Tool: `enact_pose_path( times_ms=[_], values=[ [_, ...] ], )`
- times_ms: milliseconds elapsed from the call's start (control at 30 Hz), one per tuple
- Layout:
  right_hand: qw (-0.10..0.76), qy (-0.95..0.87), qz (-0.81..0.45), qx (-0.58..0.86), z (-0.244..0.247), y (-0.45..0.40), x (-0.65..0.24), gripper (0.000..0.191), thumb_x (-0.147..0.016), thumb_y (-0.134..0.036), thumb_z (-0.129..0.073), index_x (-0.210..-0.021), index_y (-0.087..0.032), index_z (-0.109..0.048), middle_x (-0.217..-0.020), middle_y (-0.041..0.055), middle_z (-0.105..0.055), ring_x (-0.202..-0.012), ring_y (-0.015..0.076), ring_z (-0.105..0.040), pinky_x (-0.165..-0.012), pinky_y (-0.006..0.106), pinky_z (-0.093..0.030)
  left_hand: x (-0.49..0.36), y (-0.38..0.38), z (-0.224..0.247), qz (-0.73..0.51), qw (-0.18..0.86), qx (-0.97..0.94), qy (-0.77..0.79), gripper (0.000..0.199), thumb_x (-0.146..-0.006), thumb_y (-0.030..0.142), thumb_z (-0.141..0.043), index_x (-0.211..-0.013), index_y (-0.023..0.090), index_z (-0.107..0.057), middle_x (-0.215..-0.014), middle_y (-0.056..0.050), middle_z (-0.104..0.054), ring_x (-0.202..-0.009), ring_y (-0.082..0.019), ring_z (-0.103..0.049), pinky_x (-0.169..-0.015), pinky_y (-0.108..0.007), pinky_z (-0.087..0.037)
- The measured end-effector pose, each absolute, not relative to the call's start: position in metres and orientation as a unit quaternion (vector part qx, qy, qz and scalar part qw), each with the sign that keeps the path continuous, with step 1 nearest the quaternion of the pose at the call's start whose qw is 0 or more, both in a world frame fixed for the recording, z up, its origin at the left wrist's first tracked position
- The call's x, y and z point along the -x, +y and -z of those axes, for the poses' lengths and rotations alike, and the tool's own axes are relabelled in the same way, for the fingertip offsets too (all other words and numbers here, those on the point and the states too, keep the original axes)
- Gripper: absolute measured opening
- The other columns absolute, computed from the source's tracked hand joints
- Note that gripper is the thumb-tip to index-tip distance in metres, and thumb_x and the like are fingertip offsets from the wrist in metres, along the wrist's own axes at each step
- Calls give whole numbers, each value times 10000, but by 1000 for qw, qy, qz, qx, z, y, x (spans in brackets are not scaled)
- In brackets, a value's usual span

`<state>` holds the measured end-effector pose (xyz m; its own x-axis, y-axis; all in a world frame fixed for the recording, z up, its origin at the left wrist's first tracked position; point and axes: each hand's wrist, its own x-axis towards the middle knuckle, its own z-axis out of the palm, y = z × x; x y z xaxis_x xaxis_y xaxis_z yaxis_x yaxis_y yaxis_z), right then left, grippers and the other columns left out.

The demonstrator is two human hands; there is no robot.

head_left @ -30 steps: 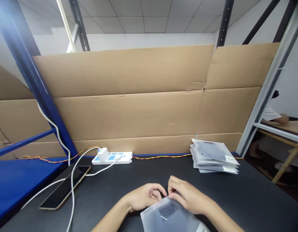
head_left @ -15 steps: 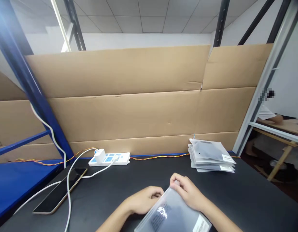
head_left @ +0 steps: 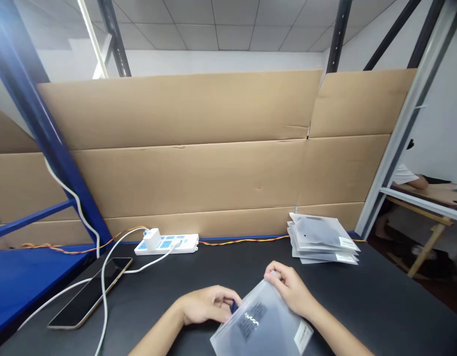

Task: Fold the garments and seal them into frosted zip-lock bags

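A frosted plastic zip bag (head_left: 267, 324) lies tilted in front of me, with dark printed text and a white label on its face. My right hand (head_left: 289, 289) is closed on its upper corner, thumb on the near side. At the bag's upper left edge, my left hand (head_left: 209, 305) is curled around a small dark blue piece (head_left: 233, 306). What that piece is I cannot make out, since fingers and bag cover most of it. The bag's lower end runs out of view.
A stack of similar frosted bags (head_left: 320, 240) lies at the back right. A white power strip (head_left: 167, 244) with a plugged-in charger sits at the back, and a phone (head_left: 89, 294) with white cables lies left. Cardboard panels (head_left: 198, 183) stand behind. Another person's arm (head_left: 419, 183) shows far right.
My left hand has shifted left, and the dark blue piece now shows at its fingers. The bag has turned slightly, and my right hand has moved a little up and right with its corner.
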<state>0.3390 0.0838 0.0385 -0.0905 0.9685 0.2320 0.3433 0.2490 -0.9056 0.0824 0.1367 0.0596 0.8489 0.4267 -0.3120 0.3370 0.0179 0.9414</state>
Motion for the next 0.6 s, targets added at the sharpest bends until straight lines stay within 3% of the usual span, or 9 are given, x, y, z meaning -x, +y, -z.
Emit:
enact_pose_path(
  times_ms=[133,233,333,433,500,600],
  values=[
    [455,-649,-348,500,-38,83,-334,255,-928,-406,-546,-781,-199,-571,-589,-73,-385,-542,105,-346,-519,240,-251,-95,136,-52,-60,576,-748,324,171,-757,328,-613,-763,158,-629,-623,44,-476,-526,-83,-326,-494,-205,-261],
    [457,-651,-358,489,-37,82,-327,241,-925,-386,-556,-776,-197,-572,-593,-74,-387,-544,101,-344,-522,239,-251,-111,133,-48,-77,544,-767,330,181,-774,253,-532,-618,160,-536,-582,52,-429,-538,-88,-332,-497,-210,-255],
    [463,-646,-368,482,-35,81,-323,245,-915,-384,-570,-765,-191,-569,-602,-68,-421,-552,102,-369,-527,234,-268,-118,131,-50,-93,522,-783,324,40,-694,186,-578,-677,166,-549,-652,53,-494,-607,-101,-408,-546,-200,-304],
    [471,-643,-377,472,-34,80,-319,253,-908,-384,-580,-751,-186,-564,-602,-63,-444,-555,103,-391,-527,231,-279,-122,129,-52,-82,520,-791,311,76,-682,200,-576,-748,169,-597,-673,50,-540,-627,-119,-452,-577,-210,-340],
    [474,-643,-390,459,-33,79,-315,250,-908,-383,-584,-753,-187,-563,-588,-69,-433,-541,99,-377,-517,229,-268,-125,126,-53,-72,513,-798,309,58,-675,211,-570,-636,169,-559,-586,60,-468,-586,-115,-408,-564,-224,-323],
    [477,-640,-406,445,-31,78,-311,253,-907,-392,-589,-758,-190,-556,-567,-80,-405,-521,92,-345,-501,225,-250,-129,124,-53,-79,500,-806,306,206,-640,194,-601,-520,181,-434,-531,68,-356,-583,-110,-349,-570,-237,-302]
  ],
)
